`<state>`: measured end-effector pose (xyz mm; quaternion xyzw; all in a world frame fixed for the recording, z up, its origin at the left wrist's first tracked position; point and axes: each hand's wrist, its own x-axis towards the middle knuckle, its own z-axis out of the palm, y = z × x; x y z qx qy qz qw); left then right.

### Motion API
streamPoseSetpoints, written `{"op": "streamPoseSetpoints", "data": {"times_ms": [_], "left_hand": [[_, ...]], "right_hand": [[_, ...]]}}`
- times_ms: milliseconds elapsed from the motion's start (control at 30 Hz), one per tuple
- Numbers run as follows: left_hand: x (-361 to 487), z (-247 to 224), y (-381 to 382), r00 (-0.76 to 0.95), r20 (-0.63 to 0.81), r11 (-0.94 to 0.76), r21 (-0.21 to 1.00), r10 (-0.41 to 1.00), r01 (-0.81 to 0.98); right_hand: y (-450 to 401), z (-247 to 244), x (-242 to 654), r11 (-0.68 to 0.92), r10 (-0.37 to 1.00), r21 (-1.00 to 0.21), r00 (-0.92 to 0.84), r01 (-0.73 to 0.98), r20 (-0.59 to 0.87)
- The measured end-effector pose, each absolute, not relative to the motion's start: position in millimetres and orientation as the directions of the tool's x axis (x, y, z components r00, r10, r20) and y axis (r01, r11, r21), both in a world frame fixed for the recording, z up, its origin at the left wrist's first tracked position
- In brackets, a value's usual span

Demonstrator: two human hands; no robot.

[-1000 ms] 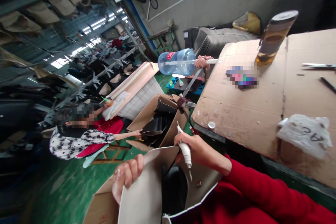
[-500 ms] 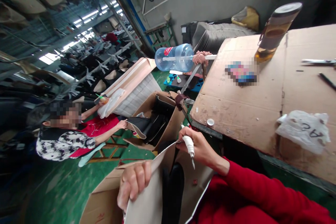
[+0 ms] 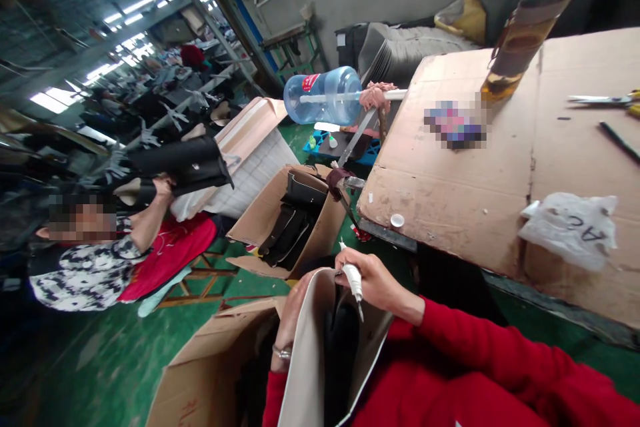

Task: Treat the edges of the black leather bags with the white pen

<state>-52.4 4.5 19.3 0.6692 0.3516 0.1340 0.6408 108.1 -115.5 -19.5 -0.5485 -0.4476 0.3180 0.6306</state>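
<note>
A bag (image 3: 313,340), pale beige on the side that shows and black within, stands open in front of my red-sleeved body. My left hand (image 3: 294,307), with a bracelet at the wrist, is against its outer left side and grips near the top edge; the fingertips are hidden behind the panel. My right hand (image 3: 373,280) is closed around a slim awl (image 3: 353,279) wrapped in white, its metal spike pointing down over the opening. The same hand's fingers touch the bag's upper edge.
A cardboard-covered table (image 3: 450,193) on the right bears a jar of tea (image 3: 525,40), scissors (image 3: 600,101) and a plastic bag (image 3: 573,230). Open cartons (image 3: 215,360) stand left and ahead. A co-worker (image 3: 100,267) sits at left, lifting a black bag (image 3: 185,167).
My left hand has slid up the panel's outer side toward the top edge near my right hand. The right hand keeps the awl. The co-worker has raised a black bag from the carton.
</note>
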Motion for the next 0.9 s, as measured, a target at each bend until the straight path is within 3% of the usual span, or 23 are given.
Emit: {"op": "streamPoseSetpoints", "data": {"times_ms": [133,333,467,667,900], "left_hand": [[-57,21,5,0.767,-0.381,0.254,0.923,0.515,0.288],[-41,25,17,0.829,-0.33,-0.1,0.905,0.451,0.414],[-34,31,14,0.861,-0.342,-0.169,0.888,0.375,0.427],[-24,22,6,0.79,-0.391,-0.107,0.864,0.472,0.492],[-19,17,2,0.757,-0.352,-0.011,0.904,0.551,0.428]], "right_hand": [[-114,-24,110,0.167,0.87,-0.978,0.449,0.122,0.205],[-118,-22,104,0.19,0.862,-0.971,0.449,0.145,0.236],[-120,-19,104,0.201,0.849,-0.967,0.465,0.156,0.251],[-117,-26,106,0.132,0.808,-0.973,0.547,0.191,0.217],[-115,-24,107,0.172,0.774,-0.984,0.612,0.039,0.16]]}}
